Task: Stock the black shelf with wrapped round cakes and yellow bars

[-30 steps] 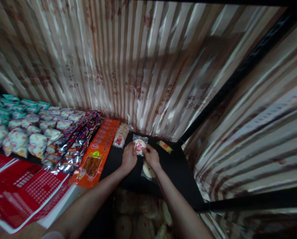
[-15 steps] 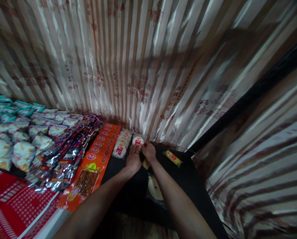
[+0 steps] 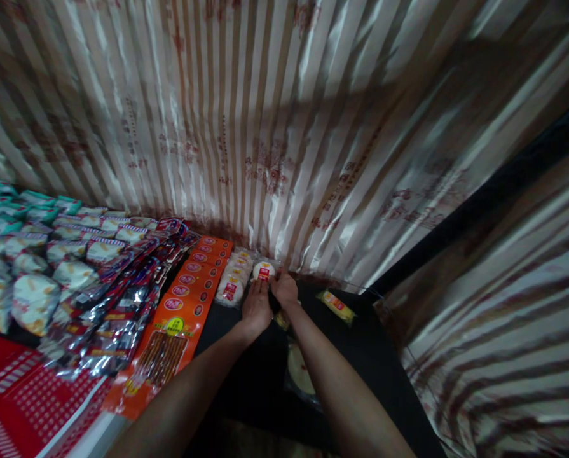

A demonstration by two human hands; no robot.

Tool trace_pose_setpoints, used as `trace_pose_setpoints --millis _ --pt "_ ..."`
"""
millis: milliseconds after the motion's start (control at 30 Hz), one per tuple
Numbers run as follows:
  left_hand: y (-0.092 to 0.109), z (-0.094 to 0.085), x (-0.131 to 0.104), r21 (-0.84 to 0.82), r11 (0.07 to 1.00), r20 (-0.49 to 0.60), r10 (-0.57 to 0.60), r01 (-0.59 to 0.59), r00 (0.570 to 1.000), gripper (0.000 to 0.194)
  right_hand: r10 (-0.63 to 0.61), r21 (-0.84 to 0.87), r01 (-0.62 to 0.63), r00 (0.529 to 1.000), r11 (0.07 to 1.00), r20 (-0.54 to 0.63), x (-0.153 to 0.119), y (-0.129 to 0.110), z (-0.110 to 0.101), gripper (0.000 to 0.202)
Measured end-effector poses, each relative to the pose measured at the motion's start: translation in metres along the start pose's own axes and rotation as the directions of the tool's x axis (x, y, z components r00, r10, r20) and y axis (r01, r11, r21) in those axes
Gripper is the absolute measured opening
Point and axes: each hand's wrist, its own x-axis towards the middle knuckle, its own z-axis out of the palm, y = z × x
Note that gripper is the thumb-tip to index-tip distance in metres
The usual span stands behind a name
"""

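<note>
A shiny striped curtain (image 3: 274, 114) hangs behind the black table (image 3: 360, 356). Orange packs (image 3: 179, 318) lie in a row. Beside them sit silver packs (image 3: 122, 305), white snack bags (image 3: 31, 286) and a small yellow pack (image 3: 336, 305).

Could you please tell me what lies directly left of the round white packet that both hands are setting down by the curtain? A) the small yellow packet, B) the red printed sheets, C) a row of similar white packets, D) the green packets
C: the packet held by the left hand and right hand sits beside a row of white packets; the yellow packet lies to the right.
</note>
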Motion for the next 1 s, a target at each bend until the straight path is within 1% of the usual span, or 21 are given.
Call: trace_pose_setpoints --millis 100,167,300,367,433,533,633,700,733,767,833,900,1000 --pt "-0.002 0.002 0.002 -0.018 1.000 -0.008 0.006 -0.007 1.000 0.058 -0.015 -0.039 0.015 1.000 0.999 0.010 -0.003 0.000 0.000 0.032" --pt "-0.003 0.002 0.001 -0.010 1.000 0.002 0.022 -0.022 1.000 0.059 -0.053 -0.047 0.053 0.999 0.998 -0.004 -0.007 0.000 -0.003 0.030" --pt "-0.004 0.001 -0.007 -0.004 0.998 -0.019 0.066 -0.066 0.998 0.057 -0.185 -0.028 0.183 0.976 0.983 -0.116 -0.021 0.005 -0.017 0.035" --pt "-0.001 -0.002 -0.016 -0.020 0.997 -0.044 0.080 -0.081 0.996 0.052 -0.191 0.004 0.194 0.970 0.981 -0.151 -0.031 0.012 -0.025 0.036" --pt "0.005 -0.004 -0.030 -0.048 0.993 -0.060 0.105 -0.108 0.993 0.047 -0.177 0.043 0.186 0.971 0.982 -0.162 -0.044 0.023 -0.032 0.035" --pt "0.018 -0.007 -0.060 -0.087 0.973 -0.048 0.208 -0.212 0.977 0.043 -0.165 0.079 0.181 0.972 0.980 -0.170 -0.069 0.046 -0.041 0.033" --pt "0.033 -0.005 -0.095 -0.076 0.944 0.005 0.322 -0.320 0.947 0.037 -0.103 0.094 0.121 0.978 0.988 -0.181 -0.099 0.072 -0.050 0.034" --pt "0.040 0.000 -0.116 -0.057 0.929 0.066 0.370 -0.367 0.927 0.036 -0.046 0.096 0.065 0.981 0.993 -0.190 -0.120 0.087 -0.054 0.035" --pt "0.042 0.003 -0.124 -0.048 0.925 0.110 0.379 -0.376 0.919 0.042 -0.026 0.095 0.044 0.982 0.994 -0.188 -0.131 0.093 -0.055 0.035" --pt "0.044 0.007 -0.132 -0.038 0.926 0.159 0.377 -0.376 0.912 0.051 -0.016 0.093 0.033 0.984 0.995 -0.179 -0.141 0.098 -0.055 0.036" --pt "0.046 0.016 -0.143 -0.010 0.937 0.245 0.341 -0.349 0.908 0.069 0.006 0.091 0.008 0.988 0.996 -0.151 -0.159 0.105 -0.052 0.037" --pt "0.047 0.025 -0.151 0.029 0.944 0.276 0.307 -0.328 0.911 0.072 0.017 0.102 -0.005 0.993 0.995 -0.118 -0.174 0.109 -0.047 0.039" --pt "0.050 0.031 -0.165 0.083 0.947 0.244 0.281 -0.309 0.928 0.067 0.016 0.145 -0.001 0.995 0.989 -0.102 -0.191 0.111 -0.041 0.041"
